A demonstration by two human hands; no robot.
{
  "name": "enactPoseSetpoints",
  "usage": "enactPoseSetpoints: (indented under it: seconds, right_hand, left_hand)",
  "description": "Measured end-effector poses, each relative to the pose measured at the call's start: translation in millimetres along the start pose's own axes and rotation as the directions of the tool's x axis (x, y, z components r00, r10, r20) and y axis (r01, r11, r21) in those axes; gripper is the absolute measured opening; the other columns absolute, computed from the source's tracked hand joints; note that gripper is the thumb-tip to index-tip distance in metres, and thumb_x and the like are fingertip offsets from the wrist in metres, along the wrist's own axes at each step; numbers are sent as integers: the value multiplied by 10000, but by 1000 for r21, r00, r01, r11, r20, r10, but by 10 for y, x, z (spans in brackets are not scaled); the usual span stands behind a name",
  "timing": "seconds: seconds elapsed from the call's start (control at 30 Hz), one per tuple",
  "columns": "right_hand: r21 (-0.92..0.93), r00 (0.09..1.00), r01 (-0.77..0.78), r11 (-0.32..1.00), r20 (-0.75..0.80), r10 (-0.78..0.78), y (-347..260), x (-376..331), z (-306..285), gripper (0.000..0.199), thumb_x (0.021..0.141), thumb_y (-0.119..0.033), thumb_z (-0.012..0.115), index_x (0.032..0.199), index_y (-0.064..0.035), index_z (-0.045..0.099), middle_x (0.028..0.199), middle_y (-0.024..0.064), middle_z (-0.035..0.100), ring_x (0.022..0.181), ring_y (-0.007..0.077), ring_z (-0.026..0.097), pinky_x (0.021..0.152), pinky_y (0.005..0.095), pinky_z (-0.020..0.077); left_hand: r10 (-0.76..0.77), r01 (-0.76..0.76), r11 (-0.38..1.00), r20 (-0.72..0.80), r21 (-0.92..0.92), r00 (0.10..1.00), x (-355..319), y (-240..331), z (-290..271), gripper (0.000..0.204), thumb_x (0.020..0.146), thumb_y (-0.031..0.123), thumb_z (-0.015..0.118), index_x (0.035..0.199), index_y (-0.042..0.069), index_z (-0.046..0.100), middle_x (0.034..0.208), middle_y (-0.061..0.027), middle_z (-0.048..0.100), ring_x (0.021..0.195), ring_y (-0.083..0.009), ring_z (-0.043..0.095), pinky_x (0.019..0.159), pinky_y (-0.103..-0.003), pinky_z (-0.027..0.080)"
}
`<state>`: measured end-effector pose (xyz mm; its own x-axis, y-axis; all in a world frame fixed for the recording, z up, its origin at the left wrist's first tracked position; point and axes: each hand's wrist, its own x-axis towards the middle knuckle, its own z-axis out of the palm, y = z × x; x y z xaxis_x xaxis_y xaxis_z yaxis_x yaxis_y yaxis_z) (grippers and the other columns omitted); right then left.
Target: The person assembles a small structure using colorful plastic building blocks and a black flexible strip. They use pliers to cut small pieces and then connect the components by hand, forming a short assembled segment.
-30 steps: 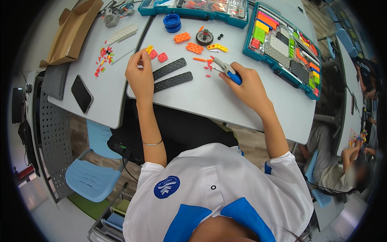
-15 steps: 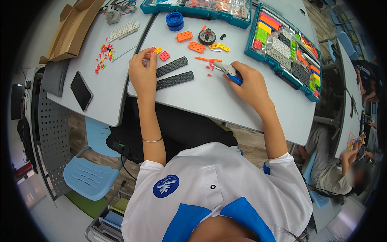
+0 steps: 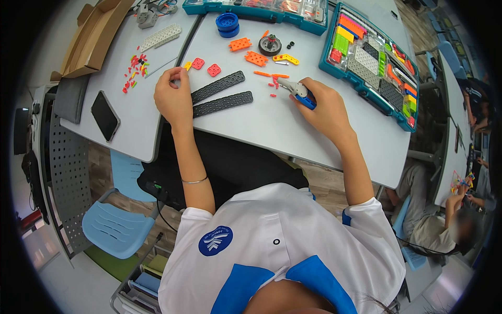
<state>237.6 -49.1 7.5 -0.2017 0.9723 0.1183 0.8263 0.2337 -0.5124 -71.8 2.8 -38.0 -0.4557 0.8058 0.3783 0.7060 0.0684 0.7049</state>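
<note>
My left hand is over the seam between the two tables, its fingers pinched on a small yellow building piece, mostly hidden. Beside it lie a red square plate and another red square plate. Two black perforated beams stretch out to the right of this hand. My right hand is wrapped round a grey and blue plier-like tool, whose tip is close to several small red pins. Orange strips lie just beyond the tip.
Teal parts cases stand at the back and right. Blue wheels, a black-tyred wheel, orange plates and a yellow angled beam lie ahead. Left are loose pins, a phone and a cardboard box.
My left hand has shifted left, and the yellow piece has moved with it, away from the red plates. My right hand and the tool are nearly still.
</note>
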Motion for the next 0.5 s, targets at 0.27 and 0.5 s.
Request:
enactPoseSetpoints:
  seconds: [0.27,0.5]
  right_hand:
    - [-4,998,-23,1000,52,23,-35,10,-33,279,850,-229,734,1044,-52,641,858,146,672,754,344,663,682,429,510]
    - [40,999,37,999,22,-38,-4,-11,20,325,793,-171,749,1082,-66,643,886,131,677,763,323,666,688,414,517]
  left_hand:
    - [86,-86,996,21,9,996,-4,34,8,187,886,216,740,968,50,767,846,-7,671,643,-102,469,629,-262,417]
    - [185,108,849,483,-517,856,-232,599,18,194,958,174,683,1049,22,762,959,-43,728,807,-76,611,691,-227,462]
